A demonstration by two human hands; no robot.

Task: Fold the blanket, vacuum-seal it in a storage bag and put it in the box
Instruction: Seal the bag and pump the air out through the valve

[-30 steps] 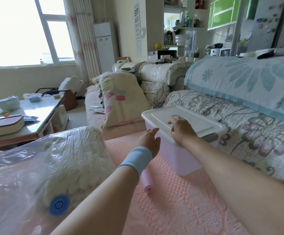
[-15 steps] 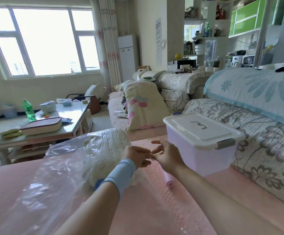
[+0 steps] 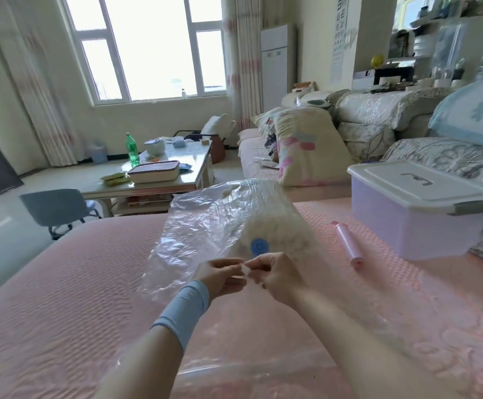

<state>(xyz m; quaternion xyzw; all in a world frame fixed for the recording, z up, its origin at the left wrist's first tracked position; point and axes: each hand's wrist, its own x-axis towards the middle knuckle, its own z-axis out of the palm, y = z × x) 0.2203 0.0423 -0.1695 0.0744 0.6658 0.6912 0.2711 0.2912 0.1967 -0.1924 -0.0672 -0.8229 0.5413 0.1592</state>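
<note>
Pinching white bit [image 3: 244, 269], bag [image 3: 220, 220] just beyond

Eye chart [image 3: 339, 38] on far wall [image 3: 315, 38], right of window [image 3: 148, 47]: rows of E-shaped symbols, top rows legible, lower rows too small. Bottle [image 3: 132, 151] label: blurred.

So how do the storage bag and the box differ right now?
The storage bag is soft, clear and crinkled, with the white blanket showing through; the box is rigid and pale purple, its white lid on. The bag lies in the middle, where the left hand and right hand pinch a small white piece; the box stands to the right, untouched. Both rest on the pink cover.
</note>
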